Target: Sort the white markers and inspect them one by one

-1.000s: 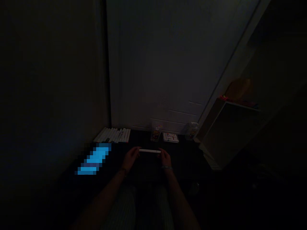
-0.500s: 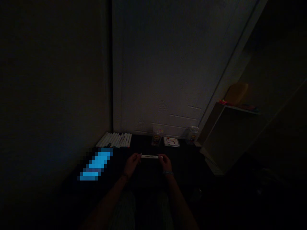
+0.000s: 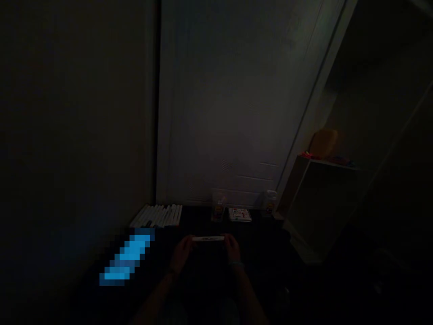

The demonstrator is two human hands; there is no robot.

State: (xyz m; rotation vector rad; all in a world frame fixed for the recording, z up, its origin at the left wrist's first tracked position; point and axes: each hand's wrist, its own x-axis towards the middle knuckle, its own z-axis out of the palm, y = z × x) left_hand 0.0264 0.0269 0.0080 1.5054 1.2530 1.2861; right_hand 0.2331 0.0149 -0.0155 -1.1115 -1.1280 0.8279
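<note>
A white marker [image 3: 208,239] with dark print on its barrel is held level between my two hands, above the dark table [image 3: 264,243]. The fingers of my left hand [image 3: 183,251] pinch its left end. My right hand [image 3: 232,248] grips the opposite end, with a band around that wrist. Beyond my left hand lies a row of several white markers [image 3: 162,215], side by side at the back left. The room is very dim, so finer details of the fingers are hard to make out.
A bright blue pixelated patch [image 3: 130,257] lies at the left. Along the back stand a clear container [image 3: 218,211], a flat white pack [image 3: 240,214] and another clear container [image 3: 269,204]. To the right, a shelf unit [image 3: 301,180] carries a yellow-orange object [image 3: 324,143].
The camera has tilted, so the table and hands appear lower in view. Both hands still hold the marker, and the picture is darker.
</note>
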